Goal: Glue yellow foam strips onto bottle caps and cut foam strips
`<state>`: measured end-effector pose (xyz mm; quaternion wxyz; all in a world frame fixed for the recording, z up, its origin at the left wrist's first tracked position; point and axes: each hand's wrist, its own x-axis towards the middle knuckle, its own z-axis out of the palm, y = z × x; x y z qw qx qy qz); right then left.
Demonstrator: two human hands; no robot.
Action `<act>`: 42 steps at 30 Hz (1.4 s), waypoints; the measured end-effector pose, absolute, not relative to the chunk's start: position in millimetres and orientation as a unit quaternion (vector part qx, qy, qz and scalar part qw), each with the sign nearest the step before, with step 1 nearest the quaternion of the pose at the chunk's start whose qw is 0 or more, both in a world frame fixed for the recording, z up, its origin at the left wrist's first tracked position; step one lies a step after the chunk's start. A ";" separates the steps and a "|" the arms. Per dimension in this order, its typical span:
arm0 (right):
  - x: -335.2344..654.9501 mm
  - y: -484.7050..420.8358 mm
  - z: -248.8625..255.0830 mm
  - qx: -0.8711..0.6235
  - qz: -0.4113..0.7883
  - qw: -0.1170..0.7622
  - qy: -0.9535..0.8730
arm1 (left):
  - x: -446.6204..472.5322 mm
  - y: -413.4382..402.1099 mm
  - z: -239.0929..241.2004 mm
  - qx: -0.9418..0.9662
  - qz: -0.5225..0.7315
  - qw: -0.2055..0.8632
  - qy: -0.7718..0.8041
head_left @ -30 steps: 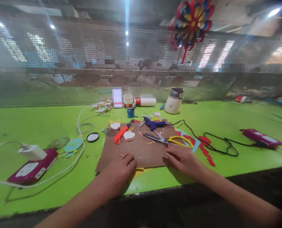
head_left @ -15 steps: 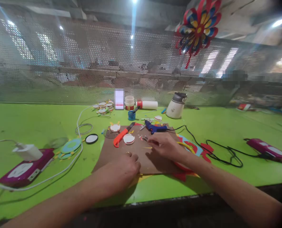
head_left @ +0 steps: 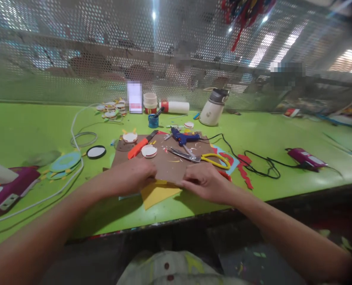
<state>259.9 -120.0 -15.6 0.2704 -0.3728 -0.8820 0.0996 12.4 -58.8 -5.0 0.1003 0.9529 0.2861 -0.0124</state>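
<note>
My left hand is closed at the front edge of a brown board, its fingers curled over the edge. At the same edge, further right, my right hand grips the board with the thumb low and the fingers bent. A yellow sheet sticks out from under the board between the hands. On the board lie scissors with yellow handles, an orange utility knife, a white disc and a blue glue gun. Small paper scraps are scattered around the scissors.
Purple power strips stand at the left and right, with cables across the green table. Behind the board are a blue pot, a phone, stacked cups and a white bottle. Light-blue paper discs lie left.
My right hand has come off the scissors, which now lie on the board, and moved down to its front edge. My left hand shifted to that edge too. The view tilted down.
</note>
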 end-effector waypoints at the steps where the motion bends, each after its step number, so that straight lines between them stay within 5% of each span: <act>1: 265.3 -122.9 -17.1 -0.386 0.092 0.271 -0.877 | 11.1 -57.0 -7.8 0.953 -0.007 0.103 0.284; 13: 324.0 -147.0 -17.4 -0.554 0.067 0.314 -0.768 | 11.2 -67.9 -7.8 0.959 0.016 0.085 0.269; 27: 256.9 -153.0 -16.5 -0.442 0.115 0.182 -0.871 | 12.1 -65.7 -10.1 0.952 0.021 0.094 0.290; 42: 247.4 -118.5 0.0 -0.378 0.106 0.152 -0.907 | 8.9 -67.0 -13.6 0.956 0.039 0.096 0.274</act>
